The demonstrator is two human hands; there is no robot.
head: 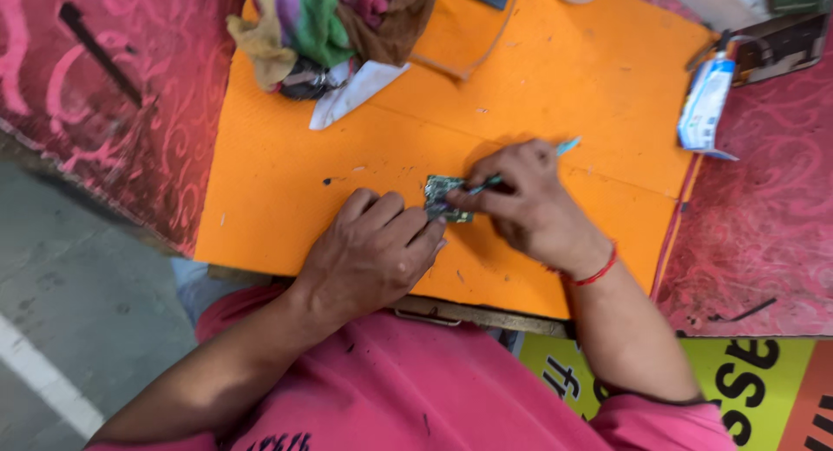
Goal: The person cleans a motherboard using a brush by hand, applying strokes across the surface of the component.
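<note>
A small green circuit board lies on an orange mat. My left hand rests on the mat, its fingertips pressing the board's near edge. My right hand holds a thin teal-handled tool like a pen; its tip touches the board from the right. A red thread band circles my right wrist.
A bundle of coloured cloth rags with a white scrap lies at the mat's far edge. A small blue-and-white packet sits at the right on the pink patterned tabletop. A thin cable curves across the mat's far side. Grey floor lies to the left.
</note>
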